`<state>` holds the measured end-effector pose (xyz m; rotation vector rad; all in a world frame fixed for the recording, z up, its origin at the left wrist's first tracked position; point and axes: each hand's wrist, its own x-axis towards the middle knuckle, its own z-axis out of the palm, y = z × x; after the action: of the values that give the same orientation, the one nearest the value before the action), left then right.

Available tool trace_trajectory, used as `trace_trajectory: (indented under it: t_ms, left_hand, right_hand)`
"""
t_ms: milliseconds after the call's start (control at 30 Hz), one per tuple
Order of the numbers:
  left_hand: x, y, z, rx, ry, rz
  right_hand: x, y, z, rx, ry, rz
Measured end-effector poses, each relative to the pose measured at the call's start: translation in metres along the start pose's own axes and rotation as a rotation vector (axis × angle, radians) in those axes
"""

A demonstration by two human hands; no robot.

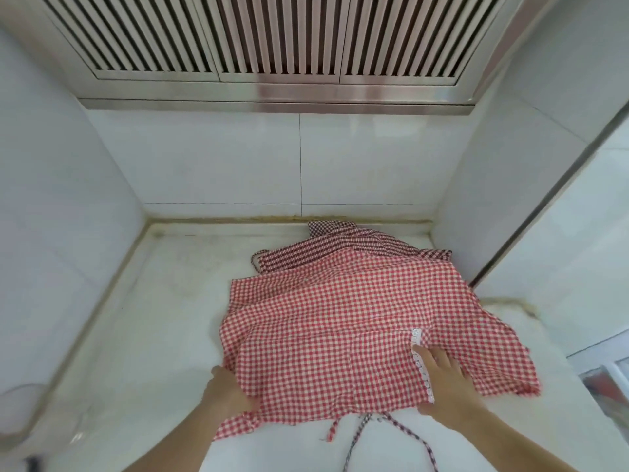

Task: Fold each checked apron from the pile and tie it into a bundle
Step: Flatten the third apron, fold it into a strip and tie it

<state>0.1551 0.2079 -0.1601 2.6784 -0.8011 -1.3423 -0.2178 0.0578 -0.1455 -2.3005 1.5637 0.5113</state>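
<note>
A: On the desk, where's the apron?
B: Spread flat, running away from both hands. Left hand pinches its near-left edge; right hand presses flat, nearer the middle.

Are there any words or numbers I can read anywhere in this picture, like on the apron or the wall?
None: no word, number, label or sign can be read anywhere.
The red checked apron shows only checks and a white lace trim.
The darker checked apron beneath it carries no print.
The wall tiles and the metal vent are plain.
The blurred object at the right edge is too unclear to read.
</note>
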Motion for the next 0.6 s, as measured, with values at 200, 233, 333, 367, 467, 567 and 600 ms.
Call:
trace_trajectory:
  t_ms: [200, 233, 333, 367, 467, 567, 600]
  left_hand:
    - [0.002, -0.013, 0.024, 0.153, 0.055, 0.031]
    - [-0.004, -0.010, 0.024, 0.194, 0.042, 0.034]
    - [-0.023, 0.000, 0.020, 0.356, -0.068, 0.053]
    - [-0.025, 0.002, 0.018, 0.375, -0.103, 0.066]
    - [-0.027, 0.004, 0.005, 0.334, -0.220, 0.013]
    - [-0.028, -0.001, -0.010, 0.012, -0.170, -0.046]
    - [-0.026, -0.004, -0.013, -0.148, -0.117, -0.054]
  right_hand:
    - [0.004, 0.006, -0.009, -0.082, 0.028, -0.112]
    - [0.003, 0.006, -0.013, -0.136, -0.056, -0.121]
    - [0.000, 0.002, -0.025, -0.348, -0.418, -0.099]
    - [-0.002, -0.003, -0.028, -0.396, -0.517, -0.088]
    - [-0.002, -0.010, -0.039, -0.292, -0.638, -0.026]
    - [0.004, -0.031, -0.061, -0.123, -0.504, -0.066]
    - [0.007, -0.039, -0.070, -0.082, -0.400, -0.117]
